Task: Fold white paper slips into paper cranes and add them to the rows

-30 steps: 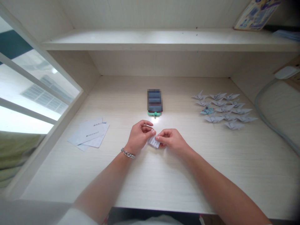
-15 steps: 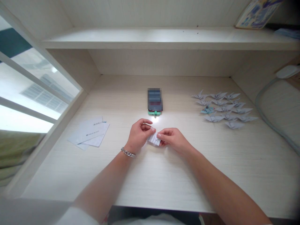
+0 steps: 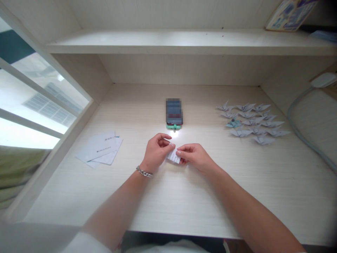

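Observation:
A small folded piece of printed white paper sits between my hands, low over the pale wood desk. My left hand pinches its left edge between thumb and fingers, with a silver chain bracelet on the wrist. My right hand grips the paper's right side with thumb and forefinger. Part of the paper is hidden by my fingers. Just beyond my hands lies a phone with a pixelated back and a green attachment.
Several grey paper cranes stand in rows at the right of the desk. Sheets of white paper lie to the left. A window fills the left side, a grey cable runs along the right, and a shelf spans overhead.
The whole view has tilted slightly, so the shelf sits a little higher. My hands stay on the paper, with only slight finger movement.

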A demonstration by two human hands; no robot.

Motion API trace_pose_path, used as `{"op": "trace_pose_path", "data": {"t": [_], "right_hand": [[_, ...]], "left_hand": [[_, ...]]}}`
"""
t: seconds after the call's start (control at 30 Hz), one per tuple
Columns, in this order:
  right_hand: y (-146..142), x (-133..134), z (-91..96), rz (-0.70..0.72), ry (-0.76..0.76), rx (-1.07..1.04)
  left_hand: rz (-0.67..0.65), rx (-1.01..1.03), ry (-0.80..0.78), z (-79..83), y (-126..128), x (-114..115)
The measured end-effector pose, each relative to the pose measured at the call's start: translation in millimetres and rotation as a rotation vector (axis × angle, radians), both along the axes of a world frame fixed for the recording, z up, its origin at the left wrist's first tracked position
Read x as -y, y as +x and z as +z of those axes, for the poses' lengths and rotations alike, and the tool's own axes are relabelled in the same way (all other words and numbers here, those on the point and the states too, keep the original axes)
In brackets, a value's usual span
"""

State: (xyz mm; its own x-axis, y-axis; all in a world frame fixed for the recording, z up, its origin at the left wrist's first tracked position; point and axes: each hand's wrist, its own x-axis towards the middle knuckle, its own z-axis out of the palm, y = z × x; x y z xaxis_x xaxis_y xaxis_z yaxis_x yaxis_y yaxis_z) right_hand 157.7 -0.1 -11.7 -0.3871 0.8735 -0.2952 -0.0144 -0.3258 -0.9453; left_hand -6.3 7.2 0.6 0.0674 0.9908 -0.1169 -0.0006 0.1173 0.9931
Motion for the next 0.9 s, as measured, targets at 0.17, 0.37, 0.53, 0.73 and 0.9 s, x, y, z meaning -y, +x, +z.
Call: {"op": "trace_pose_path", "data": {"t": [0.17, 0.37, 0.53, 0.73, 0.9], "right_hand": [[-0.2, -0.3, 2.1, -0.015, -0.038, 0.0], [1.3, 0.1, 1.9, -0.018, -0.044, -0.006], [2.4, 0.8, 0.8, -0.005, -0.032, -0.017], [1.1, 1.0, 1.6, -0.01, -0.007, -0.019], [-2.0, 2.3, 1.2, -0.041, 0.07, 0.009]], "left_hand": [[0.0, -0.003, 0.009, -0.7, 1.0, -0.2], [-0.023, 0.042, 0.014, -1.5, 0.4, 0.1], [-0.042, 0.06, 0.008, -0.8, 0.0, 0.4], [-0.07, 0.064, -0.02, 3.2, -0.8, 0.4], [-0.109, 0.062, -0.037, 3.0, -1.3, 1.7]]}}
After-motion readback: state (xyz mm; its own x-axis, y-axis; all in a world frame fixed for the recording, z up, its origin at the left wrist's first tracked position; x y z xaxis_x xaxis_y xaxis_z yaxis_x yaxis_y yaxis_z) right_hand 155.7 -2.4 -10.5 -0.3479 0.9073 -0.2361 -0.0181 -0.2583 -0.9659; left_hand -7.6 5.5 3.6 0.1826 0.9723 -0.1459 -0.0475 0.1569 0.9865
